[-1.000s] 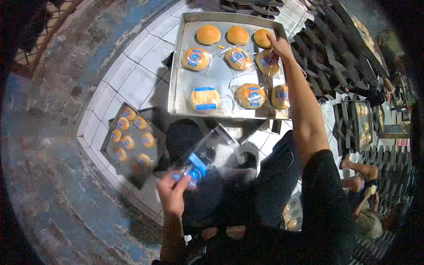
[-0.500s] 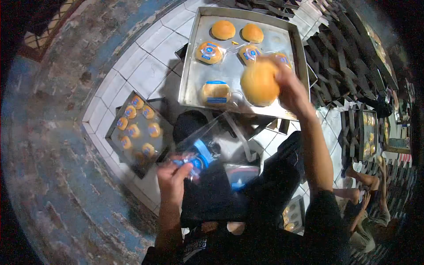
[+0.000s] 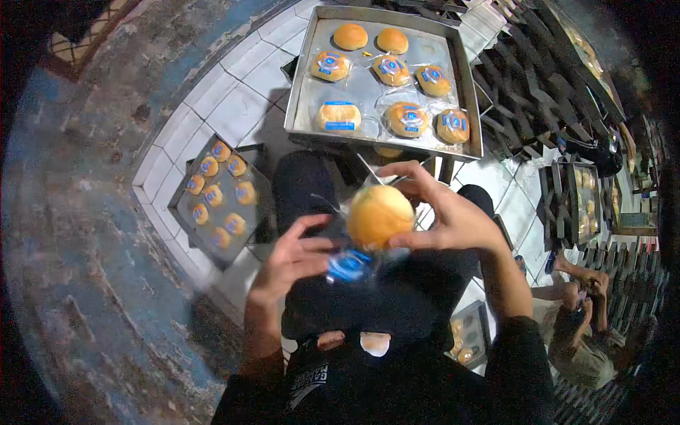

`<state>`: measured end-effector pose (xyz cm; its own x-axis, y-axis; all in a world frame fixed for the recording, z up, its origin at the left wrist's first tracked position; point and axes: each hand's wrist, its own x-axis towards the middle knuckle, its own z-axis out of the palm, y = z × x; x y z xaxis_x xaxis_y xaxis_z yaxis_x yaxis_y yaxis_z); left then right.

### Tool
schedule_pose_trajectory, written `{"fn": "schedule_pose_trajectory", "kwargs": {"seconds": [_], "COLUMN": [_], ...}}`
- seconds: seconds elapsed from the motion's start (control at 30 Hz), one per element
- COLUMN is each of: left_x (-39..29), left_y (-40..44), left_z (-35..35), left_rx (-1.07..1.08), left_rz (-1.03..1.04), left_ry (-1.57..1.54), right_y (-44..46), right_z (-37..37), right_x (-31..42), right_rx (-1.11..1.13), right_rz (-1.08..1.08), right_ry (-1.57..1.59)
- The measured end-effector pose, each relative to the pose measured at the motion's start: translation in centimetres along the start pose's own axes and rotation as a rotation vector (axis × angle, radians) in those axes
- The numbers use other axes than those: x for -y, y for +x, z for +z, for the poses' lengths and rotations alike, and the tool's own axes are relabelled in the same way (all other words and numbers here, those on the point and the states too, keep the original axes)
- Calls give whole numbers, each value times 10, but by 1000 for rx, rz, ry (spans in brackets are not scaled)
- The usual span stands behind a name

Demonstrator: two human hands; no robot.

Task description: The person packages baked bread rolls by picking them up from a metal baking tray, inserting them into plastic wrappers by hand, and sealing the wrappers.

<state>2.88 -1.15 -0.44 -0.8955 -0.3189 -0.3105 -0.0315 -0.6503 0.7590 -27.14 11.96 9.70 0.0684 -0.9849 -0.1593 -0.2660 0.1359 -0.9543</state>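
Observation:
Over my lap, my right hand [image 3: 446,216] holds a round golden bun [image 3: 381,215] between thumb and fingers. Just left of it, my left hand [image 3: 294,256] has its fingers curved around the edge of a clear bag with blue print [image 3: 348,265]. The bag lies under and beside the bun; its opening is blurred. In front of me a metal tray [image 3: 301,92] bears two bare buns [image 3: 350,37] at its far edge and several buns in printed clear bags [image 3: 406,119] nearer.
A second tray [image 3: 225,205] of bagged buns lies on the white tiles at left. Stacked dark racks [image 3: 524,85] stand at right. Another person [image 3: 584,326] sits at lower right, near a tray [image 3: 476,322] of buns.
My right hand has carried the bun from the tray down to the bag by my left hand. The left fingers have spread around the bag. The big tray appears slightly higher in view.

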Motion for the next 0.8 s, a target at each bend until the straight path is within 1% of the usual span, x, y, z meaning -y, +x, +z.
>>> {"fn": "schedule_pose_trajectory", "kwargs": {"seconds": [0.03,0.1,0.13,0.17,0.23,0.27,0.3,0.37,0.4,0.43,0.5,0.53,0.57,0.6,0.63,0.67,0.7,0.77,0.8], "left_x": [0,0,-14,-11,-11,-15,-10,7,7,5,8,15,20,25,31,33,34,32,26], "left_y": [-2,-4,-4,-2,1,-4,-3,0,-1,-1,1,2,4,3,3,5,7,10,14], "left_z": [0,3,27,27,26,29,26,16,18,21,24,24,25,28,33,35,38,39,40], "left_rx": [-6,183,240,232,212,165,167,260,264,285,312,256,198,197,-30,-143,-257,-303,-97], "left_rz": [-1,-236,-178,-177,-196,-211,-212,20,16,-21,-60,14,88,91,161,196,231,-95,-52], "left_ry": [-4,158,161,157,349,380,382,546,545,510,473,476,479,480,487,487,488,-392,-561], "right_y": [-5,-5,-5,-5,0,-4,-6,-12,-12,-10,-5,-4,0,3,4,0,-1,3,4], "right_z": [-1,13,19,23,26,24,26,32,38,42,45,42,36,30,26,30,39,65,80], "right_x": [7,10,11,10,9,17,24,34,38,39,40,40,40,39,39,28,29,33,19], "right_rx": [71,116,152,160,87,14,10,166,243,239,421,420,407,393,375,215,215,174,35], "right_rz": [54,39,21,19,-313,-384,-383,-246,-223,-218,-272,-269,-239,-210,-180,-248,-249,-207,-400], "right_ry": [-13,-61,-111,-108,-321,-460,-461,-555,-545,-543,-448,-450,-566,-683,-801,-962,-964,-1310,-1306]}}
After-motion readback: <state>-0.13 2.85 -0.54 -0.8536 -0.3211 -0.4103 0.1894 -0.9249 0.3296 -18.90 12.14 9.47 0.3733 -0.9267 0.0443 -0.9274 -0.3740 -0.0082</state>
